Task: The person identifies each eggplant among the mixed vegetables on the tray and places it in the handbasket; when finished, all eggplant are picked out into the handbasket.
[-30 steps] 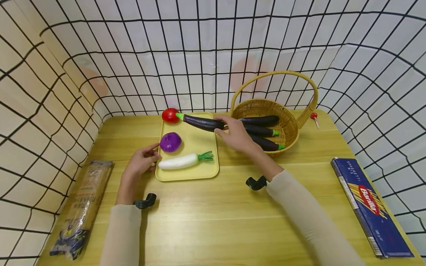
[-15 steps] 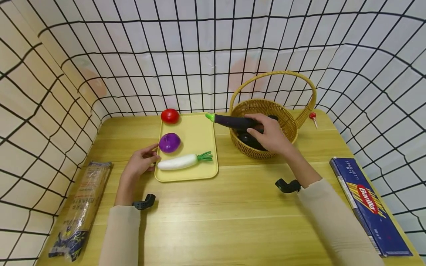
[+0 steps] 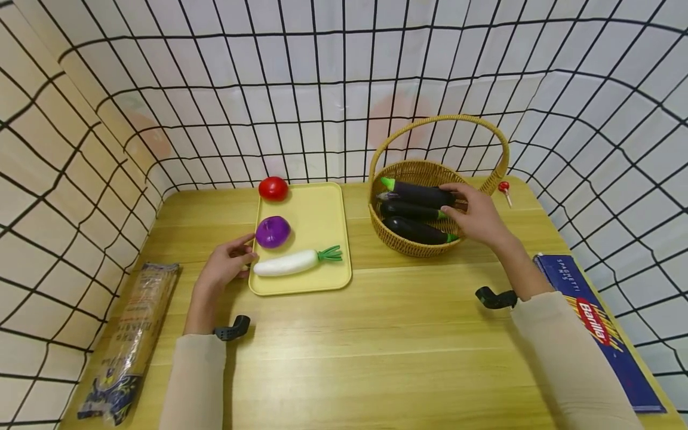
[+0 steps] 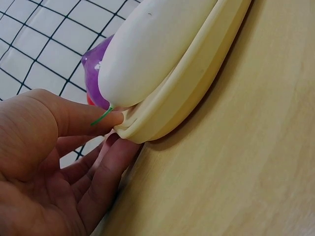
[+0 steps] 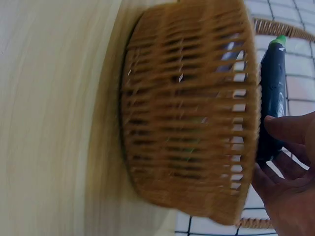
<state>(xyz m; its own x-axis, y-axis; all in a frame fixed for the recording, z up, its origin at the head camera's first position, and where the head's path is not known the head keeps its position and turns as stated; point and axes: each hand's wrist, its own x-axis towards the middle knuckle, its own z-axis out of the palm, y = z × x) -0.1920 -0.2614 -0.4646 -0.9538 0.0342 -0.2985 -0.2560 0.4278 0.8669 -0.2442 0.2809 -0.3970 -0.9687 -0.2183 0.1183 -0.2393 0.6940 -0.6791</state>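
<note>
My right hand (image 3: 475, 216) grips an eggplant (image 3: 416, 192) by its thick end, over the wicker basket (image 3: 416, 246). Its green stem points left. Below it, several more eggplants (image 3: 416, 230) lie in the basket. In the right wrist view the held eggplant (image 5: 273, 83) shows beyond the basket rim (image 5: 258, 98). My left hand (image 3: 226, 263) pinches the left edge of the yellow tray (image 3: 317, 221); in the left wrist view the thumb lies on the rim and the fingers are beneath it. On the tray are a white radish (image 3: 287, 263), a purple onion-like vegetable (image 3: 273, 232) and a tomato (image 3: 273, 189).
A bag of pasta (image 3: 131, 337) lies at the left, and a blue Barilla spaghetti box (image 3: 596, 325) at the right, partly behind the right sleeve. A red lollipop (image 3: 504, 187) lies right of the basket. Grid-patterned walls surround the wooden table (image 3: 349, 358).
My right hand has carried the eggplant rightwards from above the tray to the basket. The left hand has stayed at the tray's edge.
</note>
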